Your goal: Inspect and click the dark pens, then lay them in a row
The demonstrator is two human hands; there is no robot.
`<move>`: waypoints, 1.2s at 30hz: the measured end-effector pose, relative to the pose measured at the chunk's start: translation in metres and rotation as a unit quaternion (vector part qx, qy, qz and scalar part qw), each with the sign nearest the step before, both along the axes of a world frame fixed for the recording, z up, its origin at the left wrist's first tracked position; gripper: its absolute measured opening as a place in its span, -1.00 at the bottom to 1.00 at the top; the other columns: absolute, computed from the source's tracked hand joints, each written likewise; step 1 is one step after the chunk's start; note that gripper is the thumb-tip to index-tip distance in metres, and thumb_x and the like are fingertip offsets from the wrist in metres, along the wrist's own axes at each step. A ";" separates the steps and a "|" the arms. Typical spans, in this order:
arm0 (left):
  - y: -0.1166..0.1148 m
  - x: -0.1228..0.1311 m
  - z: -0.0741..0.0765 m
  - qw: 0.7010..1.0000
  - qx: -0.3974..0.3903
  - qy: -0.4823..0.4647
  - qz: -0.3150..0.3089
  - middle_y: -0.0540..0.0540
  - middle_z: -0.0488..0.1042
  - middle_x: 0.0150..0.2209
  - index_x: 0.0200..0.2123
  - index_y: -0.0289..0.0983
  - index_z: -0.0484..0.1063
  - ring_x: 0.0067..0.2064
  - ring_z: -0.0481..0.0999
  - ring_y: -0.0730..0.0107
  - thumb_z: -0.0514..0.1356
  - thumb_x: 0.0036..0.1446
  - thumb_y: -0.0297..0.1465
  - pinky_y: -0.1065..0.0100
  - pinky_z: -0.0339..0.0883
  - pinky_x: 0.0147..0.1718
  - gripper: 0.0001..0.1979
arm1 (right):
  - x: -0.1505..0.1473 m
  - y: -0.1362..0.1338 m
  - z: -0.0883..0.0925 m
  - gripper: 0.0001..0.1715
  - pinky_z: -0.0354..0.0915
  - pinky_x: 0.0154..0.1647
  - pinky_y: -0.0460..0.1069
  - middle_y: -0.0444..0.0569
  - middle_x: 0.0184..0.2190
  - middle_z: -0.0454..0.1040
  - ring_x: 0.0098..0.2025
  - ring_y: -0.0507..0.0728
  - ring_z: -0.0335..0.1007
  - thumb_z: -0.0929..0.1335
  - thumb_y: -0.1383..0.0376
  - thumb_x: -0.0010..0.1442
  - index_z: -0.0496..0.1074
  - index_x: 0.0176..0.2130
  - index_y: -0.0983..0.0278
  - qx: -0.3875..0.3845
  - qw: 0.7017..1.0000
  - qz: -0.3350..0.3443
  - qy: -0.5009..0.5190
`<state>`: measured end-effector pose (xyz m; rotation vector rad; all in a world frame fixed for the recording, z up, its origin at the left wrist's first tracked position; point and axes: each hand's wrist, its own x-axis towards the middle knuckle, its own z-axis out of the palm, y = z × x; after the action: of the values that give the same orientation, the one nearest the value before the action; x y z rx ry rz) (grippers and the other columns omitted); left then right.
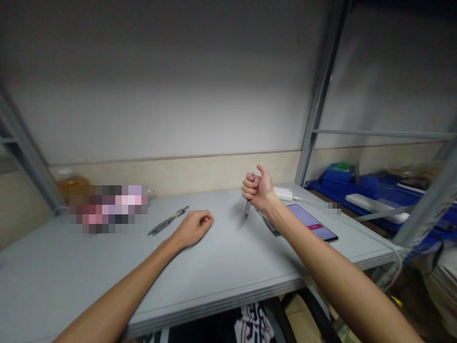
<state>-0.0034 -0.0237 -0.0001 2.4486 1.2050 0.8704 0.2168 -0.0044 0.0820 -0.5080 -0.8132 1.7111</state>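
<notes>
My right hand (pixel 257 188) is closed round a pen (pixel 247 208), held nearly upright above the table with its tip pointing down and the thumb raised. Resting on the table to its left is my left hand (pixel 194 227), its fingers curled in a loose fist with nothing visible inside. Just left of that hand lies a group of dark pens (pixel 168 221), side by side and slanted. More dark pens (pixel 267 223) lie beneath my right forearm, which partly hides them.
A phone (pixel 310 223) with a lit screen lies right of my right forearm. Behind it are a white charger (pixel 284 193) and cable. A blurred-out pinkish item (pixel 110 207) sits at the left rear. Metal posts (pixel 323 90) frame the grey table (pixel 228 267); blue trays (pixel 339 178) stand beyond.
</notes>
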 end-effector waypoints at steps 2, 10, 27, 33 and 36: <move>0.000 0.000 0.000 1.000 0.000 0.007 -0.001 0.00 0.42 -0.54 -0.46 -0.32 0.40 -0.50 0.33 0.49 0.01 0.08 -0.38 0.47 0.15 -0.46 -0.78 | -0.003 0.000 0.000 -0.62 -0.32 -0.81 -0.18 -0.31 -0.82 -0.22 -0.76 -0.08 -0.44 0.09 0.16 0.09 -0.03 -0.67 0.23 -0.008 1.000 0.005 -0.012; 0.002 -0.003 -0.003 1.000 0.002 0.018 -0.007 0.02 0.36 -0.58 -0.46 -0.32 0.39 -0.53 0.28 0.51 0.00 0.09 -0.37 0.48 0.14 -0.48 -0.77 | -0.010 0.000 -0.002 -0.59 -0.34 -0.82 -0.18 -0.32 -0.83 -0.23 -0.75 -0.09 -0.47 0.09 0.12 0.10 -0.03 -0.68 0.23 -0.008 0.999 0.020 -0.035; 0.003 -0.003 -0.002 0.999 0.006 0.054 -0.003 0.01 0.38 -0.57 -0.46 -0.31 0.39 -0.52 0.30 0.49 -0.01 0.10 -0.39 0.47 0.14 -0.48 -0.78 | -0.009 0.001 -0.007 -0.51 -0.34 -0.79 -0.18 -0.33 -0.82 -0.21 -0.77 -0.10 -0.42 0.08 -0.02 0.13 0.02 -0.64 0.23 0.001 0.998 0.004 -0.065; 0.007 -0.008 -0.002 0.989 0.084 0.102 0.062 -0.09 0.45 -0.39 -0.36 -0.28 0.41 -0.27 0.38 0.32 0.00 0.10 -0.41 0.33 0.22 -0.23 -0.81 | -0.012 0.001 -0.017 -0.68 -0.10 -0.75 -0.17 -0.26 -0.75 0.07 -0.76 -0.07 -0.07 0.07 0.21 0.16 0.27 -0.44 0.29 -0.009 0.982 -0.066 -0.179; 0.010 -0.014 -0.002 0.972 0.107 0.153 0.144 -0.14 0.44 -0.25 -0.27 -0.27 0.41 -0.12 0.34 0.20 0.01 0.09 -0.41 0.22 0.20 -0.13 -0.80 | -0.014 0.005 -0.028 -0.79 0.06 -0.66 -0.15 -0.19 -0.66 0.23 -0.67 -0.06 0.11 0.17 0.33 0.09 0.33 -0.33 0.32 0.026 0.938 -0.106 -0.329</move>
<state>-0.0171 -0.0132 -0.0018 2.6975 1.6899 0.7432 0.2031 0.0006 0.0540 -1.1212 -1.2199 1.3142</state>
